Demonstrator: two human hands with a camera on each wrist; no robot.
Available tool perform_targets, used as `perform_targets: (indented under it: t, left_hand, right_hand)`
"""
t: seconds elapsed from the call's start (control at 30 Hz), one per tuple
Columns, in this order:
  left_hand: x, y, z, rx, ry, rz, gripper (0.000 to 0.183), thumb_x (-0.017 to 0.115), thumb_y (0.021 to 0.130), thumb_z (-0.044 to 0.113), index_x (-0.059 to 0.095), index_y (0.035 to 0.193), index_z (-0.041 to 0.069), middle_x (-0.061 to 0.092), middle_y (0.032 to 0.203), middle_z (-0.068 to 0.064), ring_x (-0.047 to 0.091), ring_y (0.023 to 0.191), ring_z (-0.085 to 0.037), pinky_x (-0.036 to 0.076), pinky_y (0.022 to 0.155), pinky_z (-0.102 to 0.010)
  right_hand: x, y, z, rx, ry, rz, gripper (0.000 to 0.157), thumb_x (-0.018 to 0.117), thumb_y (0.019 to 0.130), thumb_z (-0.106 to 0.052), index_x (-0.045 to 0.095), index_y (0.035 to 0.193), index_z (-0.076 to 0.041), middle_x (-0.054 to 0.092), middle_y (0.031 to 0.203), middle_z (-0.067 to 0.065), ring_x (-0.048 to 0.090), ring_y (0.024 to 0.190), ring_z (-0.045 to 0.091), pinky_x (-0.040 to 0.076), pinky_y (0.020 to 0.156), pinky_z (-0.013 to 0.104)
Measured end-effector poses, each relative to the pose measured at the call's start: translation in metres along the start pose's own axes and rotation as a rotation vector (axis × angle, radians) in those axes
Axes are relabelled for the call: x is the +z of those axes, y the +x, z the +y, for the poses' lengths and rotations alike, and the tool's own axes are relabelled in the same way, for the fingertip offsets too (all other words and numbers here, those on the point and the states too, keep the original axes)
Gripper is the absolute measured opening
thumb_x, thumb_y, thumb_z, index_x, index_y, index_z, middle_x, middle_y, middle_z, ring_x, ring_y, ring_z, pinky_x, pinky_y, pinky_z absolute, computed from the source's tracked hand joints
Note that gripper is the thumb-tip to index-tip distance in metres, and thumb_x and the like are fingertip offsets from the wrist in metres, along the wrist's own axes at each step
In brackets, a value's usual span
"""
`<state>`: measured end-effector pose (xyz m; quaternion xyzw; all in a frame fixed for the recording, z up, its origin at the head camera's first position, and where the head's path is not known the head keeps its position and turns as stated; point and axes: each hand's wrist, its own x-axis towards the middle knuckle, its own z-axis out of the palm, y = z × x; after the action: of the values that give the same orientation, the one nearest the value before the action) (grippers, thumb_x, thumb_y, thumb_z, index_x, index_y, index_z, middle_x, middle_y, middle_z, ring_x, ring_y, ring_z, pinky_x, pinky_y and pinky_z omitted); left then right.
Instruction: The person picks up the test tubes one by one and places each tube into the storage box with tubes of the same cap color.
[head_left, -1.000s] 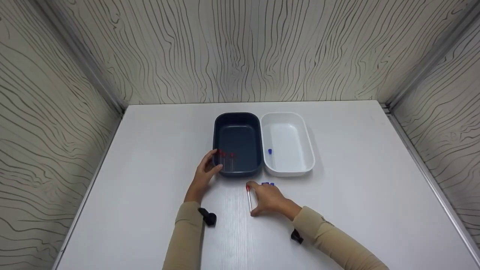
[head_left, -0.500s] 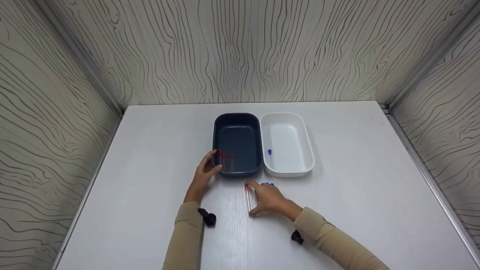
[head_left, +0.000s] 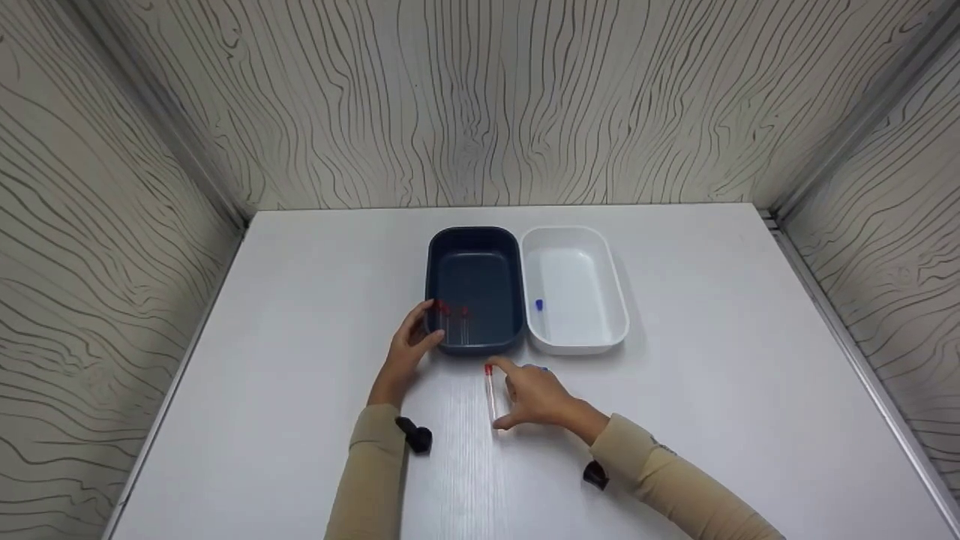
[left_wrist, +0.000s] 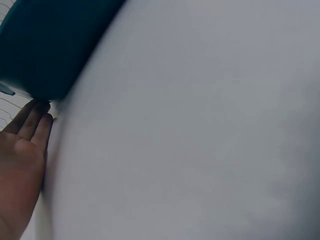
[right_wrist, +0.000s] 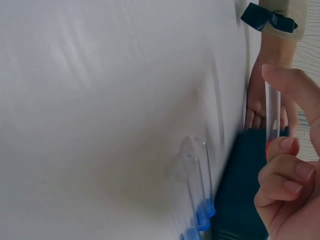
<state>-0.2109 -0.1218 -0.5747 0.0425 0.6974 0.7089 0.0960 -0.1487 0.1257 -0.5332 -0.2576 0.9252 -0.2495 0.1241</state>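
My right hand (head_left: 536, 395) holds a clear test tube with a red cap (head_left: 491, 396) lengthwise, thumb at the plain end and index finger at the cap. In the right wrist view the other fingers curl beside the tube. Several clear tubes with blue caps (right_wrist: 202, 215) lie on the table by this hand, mostly hidden from the head view. My left hand (head_left: 407, 349) rests at the near left corner of a navy tray (head_left: 478, 274). Its fingers (left_wrist: 42, 131) reach straight to the tray's outer side. Several red-capped tubes (head_left: 464, 313) lie inside that tray.
A white tray (head_left: 577, 262) stands right beside the navy one and holds one blue-capped tube (head_left: 539, 305). Both sit on a white table (head_left: 712, 337), with wood-patterned panels (head_left: 472, 105) behind and at the sides. A black wrist device (head_left: 418, 436) hangs off the left sleeve.
My right hand has shifted slightly left with the red-capped test tube, which now lies closer to the navy tray's near edge. My left hand has stayed at the tray's corner.
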Motion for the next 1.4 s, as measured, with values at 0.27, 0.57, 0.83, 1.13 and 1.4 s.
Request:
perform_targets:
  t: [0.27,0.57,0.83,1.13,1.4]
  left_hand:
    - [0.001,-0.002,0.005,0.01,0.012,-0.003,0.066,0.066,0.091,0.017,0.034,0.149,0.011,0.03,0.157,-0.02,0.028,0.148,-0.034,0.023,0.124,-0.045]
    - [-0.001,0.011,-0.021,0.012,0.013,0.031,0.065,0.065,0.091,0.017,0.036,0.149,0.016,0.033,0.156,-0.017,0.03,0.148,-0.032,0.023,0.124,-0.045]
    - [-0.002,0.012,-0.026,-0.041,0.016,0.057,0.063,0.068,0.09,0.027,0.039,0.146,0.028,0.029,0.159,-0.007,0.025,0.15,-0.026,0.023,0.124,-0.044]
    - [0.0,0.0,0.0,-0.007,0.033,0.03,0.066,0.068,0.09,0.02,0.037,0.148,0.015,0.033,0.156,-0.018,0.029,0.147,-0.034,0.023,0.124,-0.047]
    - [0.001,-0.002,0.004,-0.011,0.028,0.026,0.065,0.067,0.09,0.021,0.038,0.148,0.017,0.034,0.156,-0.017,0.03,0.147,-0.034,0.025,0.123,-0.046]
  right_hand:
    - [-0.008,0.0,-0.005,-0.002,0.033,0.0,0.09,0.089,0.062,-0.035,0.044,0.137,-0.012,0.052,0.061,-0.007,0.037,0.052,0.001,0.03,0.048,0.017]
    - [-0.018,0.001,-0.01,-0.018,0.033,0.017,0.089,0.088,0.064,-0.034,0.044,0.137,-0.009,0.054,0.06,-0.004,0.035,0.05,-0.001,0.029,0.048,0.016]
    - [-0.03,0.006,-0.015,-0.04,0.061,0.025,0.09,0.087,0.066,-0.035,0.042,0.14,-0.008,0.052,0.061,-0.005,0.036,0.051,0.0,0.029,0.048,0.015]
    - [-0.037,0.018,-0.015,-0.033,0.093,0.041,0.091,0.086,0.069,-0.034,0.04,0.142,-0.008,0.047,0.059,-0.008,0.036,0.05,0.001,0.03,0.05,0.016]
    - [-0.04,0.033,-0.012,-0.004,0.151,0.064,0.09,0.086,0.069,-0.032,0.04,0.143,-0.009,0.046,0.06,-0.009,0.039,0.053,0.003,0.033,0.053,0.017]
